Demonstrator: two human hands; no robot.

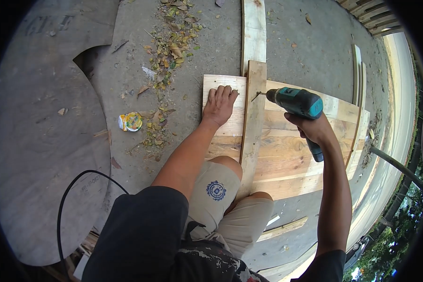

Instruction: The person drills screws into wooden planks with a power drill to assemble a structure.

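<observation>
My right hand is wrapped around the grip of a teal-and-black cordless drill. The drill points left, its bit at a long cross board, where a thin dark screw or its shadow shows near the tip. My left hand presses down on the left end of a panel of joined wooden planks, fingers laid on the wood beside the cross board. The cross board lies over the panel, and my knees are at its near end.
Another plank extends beyond the cross board. A second batten crosses the panel's right end. Dry leaves and a crumpled yellow-white can or wrapper lie on the concrete. A large curved sheet and black cable are at left.
</observation>
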